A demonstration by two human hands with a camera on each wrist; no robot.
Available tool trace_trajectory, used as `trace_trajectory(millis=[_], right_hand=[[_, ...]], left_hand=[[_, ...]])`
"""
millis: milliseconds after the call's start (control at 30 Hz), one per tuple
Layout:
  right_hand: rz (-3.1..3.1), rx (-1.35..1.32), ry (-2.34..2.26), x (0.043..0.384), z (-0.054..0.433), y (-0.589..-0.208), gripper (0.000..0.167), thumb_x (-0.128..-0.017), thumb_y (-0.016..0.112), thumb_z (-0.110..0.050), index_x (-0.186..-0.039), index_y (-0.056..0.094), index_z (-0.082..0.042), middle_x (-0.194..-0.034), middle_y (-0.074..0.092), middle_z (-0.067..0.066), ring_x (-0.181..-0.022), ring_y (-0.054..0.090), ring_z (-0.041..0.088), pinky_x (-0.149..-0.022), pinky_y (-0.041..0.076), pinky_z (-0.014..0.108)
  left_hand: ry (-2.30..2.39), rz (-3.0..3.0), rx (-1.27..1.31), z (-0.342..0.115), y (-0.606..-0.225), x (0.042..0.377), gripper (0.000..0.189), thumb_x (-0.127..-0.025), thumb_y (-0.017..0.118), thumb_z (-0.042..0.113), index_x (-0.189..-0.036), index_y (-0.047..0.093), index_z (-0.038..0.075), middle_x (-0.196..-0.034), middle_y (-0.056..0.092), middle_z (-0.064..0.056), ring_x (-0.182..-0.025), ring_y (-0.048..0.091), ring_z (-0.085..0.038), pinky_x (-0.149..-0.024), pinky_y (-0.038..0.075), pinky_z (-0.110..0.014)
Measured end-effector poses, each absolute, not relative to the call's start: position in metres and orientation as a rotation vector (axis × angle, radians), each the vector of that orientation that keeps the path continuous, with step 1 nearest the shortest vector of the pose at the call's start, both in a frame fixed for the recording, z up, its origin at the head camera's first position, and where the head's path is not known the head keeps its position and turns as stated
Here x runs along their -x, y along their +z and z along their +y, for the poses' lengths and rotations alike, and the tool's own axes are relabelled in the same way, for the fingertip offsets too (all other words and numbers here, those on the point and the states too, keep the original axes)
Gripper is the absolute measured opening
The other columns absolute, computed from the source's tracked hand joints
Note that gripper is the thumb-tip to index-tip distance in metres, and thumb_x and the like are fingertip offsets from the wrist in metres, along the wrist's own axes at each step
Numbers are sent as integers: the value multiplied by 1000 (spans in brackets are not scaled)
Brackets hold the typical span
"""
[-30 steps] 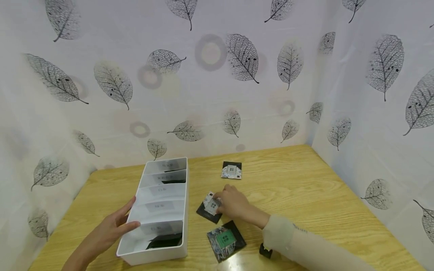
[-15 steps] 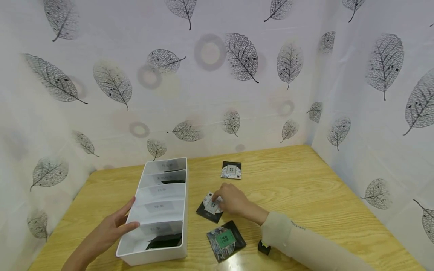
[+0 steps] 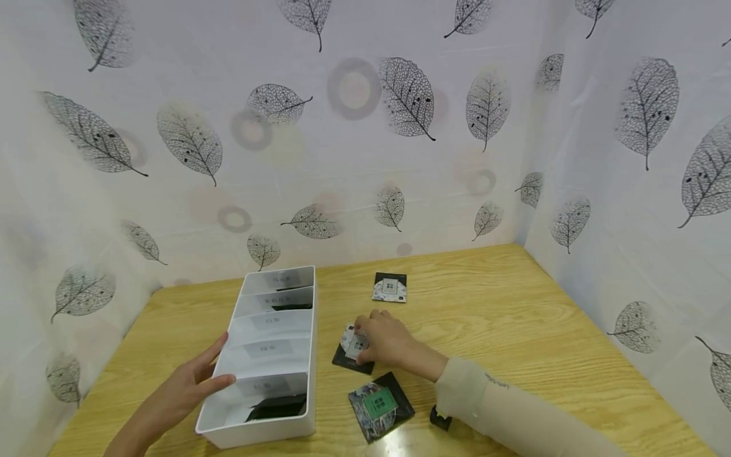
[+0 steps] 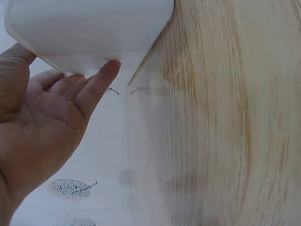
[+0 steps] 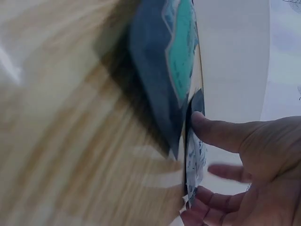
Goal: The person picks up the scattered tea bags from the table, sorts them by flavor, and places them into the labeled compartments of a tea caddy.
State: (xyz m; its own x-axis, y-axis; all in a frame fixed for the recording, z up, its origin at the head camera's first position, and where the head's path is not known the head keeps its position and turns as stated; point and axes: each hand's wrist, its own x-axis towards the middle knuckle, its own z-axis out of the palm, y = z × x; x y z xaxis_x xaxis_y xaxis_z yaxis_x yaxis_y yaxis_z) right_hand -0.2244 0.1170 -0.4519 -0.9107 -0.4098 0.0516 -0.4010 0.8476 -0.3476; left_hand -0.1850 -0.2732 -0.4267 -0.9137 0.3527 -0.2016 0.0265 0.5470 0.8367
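Note:
My left hand [image 3: 181, 393] holds the near left side of a white divided box [image 3: 311, 381], thumb over the rim and other fingers along the wall. In the left wrist view, fingers [image 4: 94, 89] lie against the outer wall of the box [image 4: 94, 37]. To the right of the box, my right hand [image 3: 394, 343] grips a small black-and-white sachet [image 3: 355, 346] by its edges. The right wrist view shows the thumb [image 5: 211, 129] on one edge of the sachet [image 5: 194, 155] and fingertips at the opposite edge.
A green-labelled sachet [image 3: 381, 405] lies nearer me, and another black-and-white sachet [image 3: 390, 287] lies farther back. A small black object [image 3: 440, 419] sits beside the right sleeve. Black packets [image 3: 278, 406] lie in some box compartments. Leaf-patterned curtain [image 3: 354, 158] borders the wooden table [image 3: 474, 292].
My right thumb has come down to the near edge of the sachet, and the fingers have spread across it. The sachet has shifted slightly. The left hand and box have stayed put.

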Motion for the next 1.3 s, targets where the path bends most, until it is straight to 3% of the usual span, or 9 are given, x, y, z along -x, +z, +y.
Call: trace_trajectory(millis=[100, 200, 367, 567, 733, 767, 967, 1167, 1300], right_hand=[[2981, 591, -576, 228, 116, -451, 74, -73, 96, -36, -130, 64, -1, -118, 64, 16, -108, 60, 33, -84, 53, 45], [2971, 546, -582, 232, 117, -453, 76, -72, 97, -37, -129, 64, 2, -115, 63, 16, -107, 60, 32, -86, 53, 45], [2931, 533, -651, 234, 120, -454, 72, -77, 94, -32, -132, 62, 1, -113, 66, 14, -94, 62, 24, -77, 53, 40], [2798, 596, -904, 239, 129, -456, 57, -90, 80, -9, -141, 56, 2, -120, 69, 17, -72, 55, 15, -64, 46, 33], [2717, 674, -1093, 245, 142, -455, 47, -95, 71, -1, -141, 61, 0, -129, 67, 16, -75, 53, 9, -66, 45, 29], [2707, 686, -1124, 246, 144, -455, 46, -96, 70, -1, -141, 62, -1, -122, 70, 16, -73, 54, 9, -65, 45, 29], [2577, 645, -1429, 251, 156, -444, 41, -96, 69, 2, -137, 63, -1, -79, 67, 8, -65, 63, 30, -55, 50, 35], [2547, 629, -1575, 254, 163, -437, 35, -100, 67, -2, -135, 66, -1, -72, 65, 19, -67, 64, 40, -56, 51, 39], [2501, 633, -1642, 255, 164, -434, 35, -103, 63, -4, -138, 64, -1, -76, 69, 14, -78, 64, 50, -65, 55, 51]], left_hand=[[1326, 2433, -319, -273, -427, 184, 88, -105, 63, 28, -165, 5, 3, -169, 2, -25, -147, 30, -50, -89, 47, -16], [1328, 2434, -319, -273, -427, 184, 88, -105, 63, 28, -165, 5, 3, -169, 2, -25, -147, 30, -50, -89, 47, -16], [1308, 2450, -312, -274, -426, 185, 88, -105, 64, 30, -166, 5, 5, -170, 3, -24, -147, 31, -50, -89, 47, -16], [1291, 2459, -305, -273, -424, 185, 89, -104, 64, 31, -166, 6, 5, -170, 3, -24, -147, 29, -50, -89, 45, -15], [1306, 2448, -295, -273, -425, 184, 89, -104, 64, 30, -165, 5, 3, -169, 2, -25, -147, 30, -51, -89, 45, -15], [1308, 2448, -295, -273, -425, 184, 89, -104, 64, 29, -165, 5, 3, -169, 2, -25, -146, 30, -51, -89, 46, -15], [1293, 2467, -301, -272, -424, 184, 89, -104, 65, 31, -165, 7, 4, -170, 4, -24, -146, 31, -50, -89, 45, -15], [1297, 2460, -312, -272, -424, 186, 89, -104, 64, 31, -165, 7, 3, -170, 3, -23, -147, 29, -50, -89, 44, -14], [1307, 2451, -321, -272, -425, 186, 88, -104, 64, 30, -165, 6, 2, -170, 2, -24, -147, 29, -51, -89, 44, -14]])
